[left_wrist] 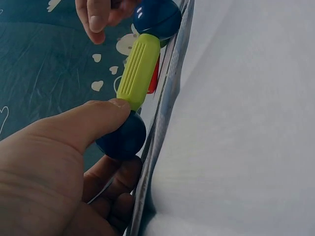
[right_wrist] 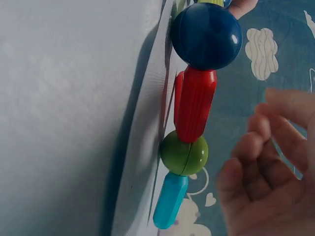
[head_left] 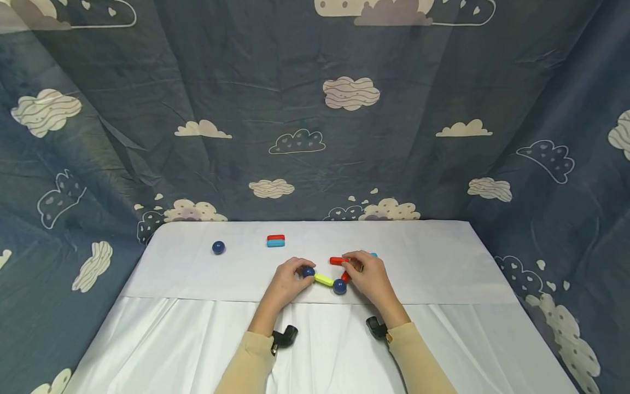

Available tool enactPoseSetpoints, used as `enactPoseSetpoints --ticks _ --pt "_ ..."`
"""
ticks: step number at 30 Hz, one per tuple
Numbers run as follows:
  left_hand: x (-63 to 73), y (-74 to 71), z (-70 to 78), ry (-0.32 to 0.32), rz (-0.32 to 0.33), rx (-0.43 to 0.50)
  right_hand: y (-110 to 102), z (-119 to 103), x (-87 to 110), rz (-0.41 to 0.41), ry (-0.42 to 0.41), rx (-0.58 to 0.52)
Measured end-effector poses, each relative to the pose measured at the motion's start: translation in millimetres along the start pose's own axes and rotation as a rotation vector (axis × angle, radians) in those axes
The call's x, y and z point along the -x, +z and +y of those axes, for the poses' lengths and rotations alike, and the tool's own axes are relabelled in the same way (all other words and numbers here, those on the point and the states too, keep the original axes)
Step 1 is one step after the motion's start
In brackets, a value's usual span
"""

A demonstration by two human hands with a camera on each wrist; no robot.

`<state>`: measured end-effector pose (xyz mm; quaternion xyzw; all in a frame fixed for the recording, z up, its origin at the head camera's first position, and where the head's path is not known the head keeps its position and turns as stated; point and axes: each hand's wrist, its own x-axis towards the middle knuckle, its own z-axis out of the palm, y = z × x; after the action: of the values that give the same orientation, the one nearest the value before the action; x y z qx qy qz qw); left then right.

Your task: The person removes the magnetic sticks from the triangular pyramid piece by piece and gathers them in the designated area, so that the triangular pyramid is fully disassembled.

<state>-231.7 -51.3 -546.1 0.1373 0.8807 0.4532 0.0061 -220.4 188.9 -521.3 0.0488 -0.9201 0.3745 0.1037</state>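
My left hand [head_left: 287,282] grips a dark blue ball [left_wrist: 123,137], thumb lying where the ball meets a ribbed yellow-green rod [left_wrist: 139,69]. That rod runs to a second dark blue ball [right_wrist: 206,37]. From there a red rod [right_wrist: 197,105] leads to a green ball [right_wrist: 184,153], which has a light blue rod [right_wrist: 171,200] on its far side. My right hand [head_left: 366,273] hovers beside this chain, fingers loosely bent and nothing between them in the right wrist view. A separate red rod [head_left: 337,261] lies by its fingertips in the head view.
On the white table [head_left: 443,262] a loose dark blue ball [head_left: 219,248] lies at the back left. Nearer the middle, a red rod [head_left: 275,237] and a light blue rod [head_left: 275,243] lie side by side. A dark cloud-patterned curtain [head_left: 246,164] hangs behind the table.
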Motion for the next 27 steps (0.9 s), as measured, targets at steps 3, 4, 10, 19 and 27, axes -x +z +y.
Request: enactPoseSetpoints --ticks 3,4,10,19,27 --pt "-0.4 0.0 0.2 -0.014 0.018 -0.009 0.8 -1.0 1.1 -0.100 0.084 -0.057" --pt "-0.5 0.0 0.2 -0.015 0.025 -0.015 1.1 -1.5 1.5 -0.142 0.117 -0.069" --pt "-2.0 0.5 -0.3 -0.018 0.043 -0.033 4.6 -1.7 3.3 -0.324 0.218 -0.106" --pt "0.6 1.3 0.9 -0.021 0.000 -0.006 9.2 4.6 7.8 -0.389 0.187 -0.114" --pt "1.4 -4.1 -3.9 -0.050 -0.043 0.030 12.7 5.7 6.5 -0.390 0.202 -0.089"
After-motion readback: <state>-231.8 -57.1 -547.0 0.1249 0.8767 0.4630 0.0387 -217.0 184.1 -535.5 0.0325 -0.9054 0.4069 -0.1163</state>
